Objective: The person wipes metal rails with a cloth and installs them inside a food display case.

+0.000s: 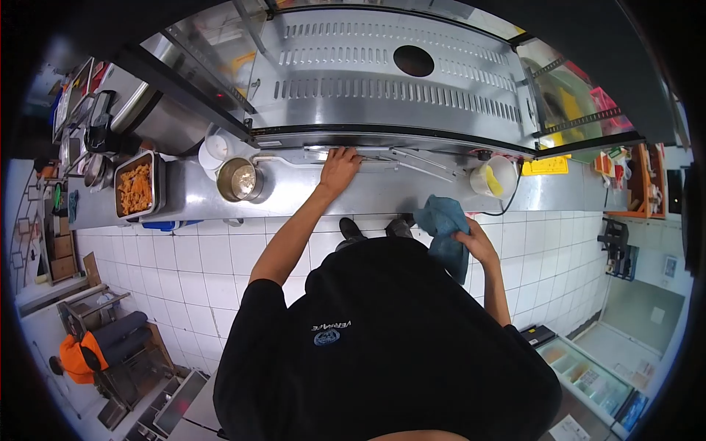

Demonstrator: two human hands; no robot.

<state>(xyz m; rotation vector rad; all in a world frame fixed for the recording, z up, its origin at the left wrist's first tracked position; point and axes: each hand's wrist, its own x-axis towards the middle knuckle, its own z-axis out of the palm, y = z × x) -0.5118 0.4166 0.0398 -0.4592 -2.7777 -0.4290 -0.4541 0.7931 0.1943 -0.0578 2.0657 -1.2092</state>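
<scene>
My left hand (340,168) is at the lower front edge of a glass-sided metal cabinet (397,131), its fingers bent over a thin metal piece (316,154) there. What the fingertips grip, if anything, is hard to make out. In my right hand (476,241) a crumpled blue-green cloth (445,224) hangs over the counter's front edge. Slotted metal sheet (331,59) with a dark round hole (413,61) forms the cabinet's inner surface. Thin metal rods (426,163) lie along the counter to the right of my left hand.
On the steel counter (287,195) are a round metal pot (240,180), a white container (217,149), a tray of orange-brown food (137,189) and a white bucket (494,178) with something yellow inside. A yellow object (546,165) lies farther right. A black cable runs beside the bucket.
</scene>
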